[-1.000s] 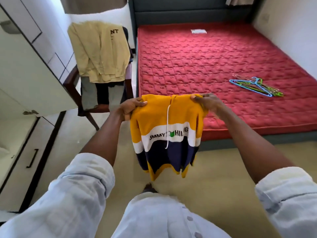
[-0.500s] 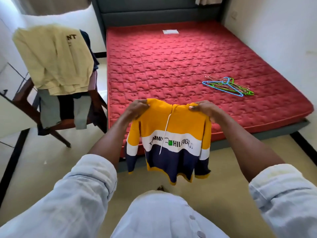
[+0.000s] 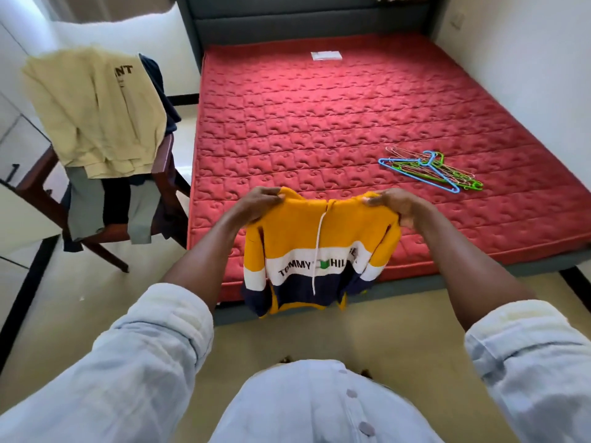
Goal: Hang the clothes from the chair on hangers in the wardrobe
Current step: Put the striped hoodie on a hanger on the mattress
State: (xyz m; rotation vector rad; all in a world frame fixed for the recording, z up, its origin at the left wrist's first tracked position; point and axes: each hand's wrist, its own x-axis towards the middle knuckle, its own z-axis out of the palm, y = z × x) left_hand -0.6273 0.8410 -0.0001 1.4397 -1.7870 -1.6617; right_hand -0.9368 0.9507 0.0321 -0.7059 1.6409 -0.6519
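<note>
Gripping the yellow, white and navy hoodie (image 3: 319,247) by its shoulders, the left hand (image 3: 259,204) and right hand (image 3: 395,203) have fingers clamped on the fabric, holding it above the beige floor (image 3: 367,327) before the red mattress (image 3: 319,129). Hangers (image 3: 431,169) lie on the mattress. Remaining clothes (image 3: 96,107) drape the wooden chair (image 3: 163,161) at left.

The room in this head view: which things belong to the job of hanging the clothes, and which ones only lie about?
For the job:
- yellow hoodie, gripped by left hand and right hand
- hangers on the mattress
- cream garment and other clothes on the chair

Only lying about:
- red mattress
- white paper near its head
</note>
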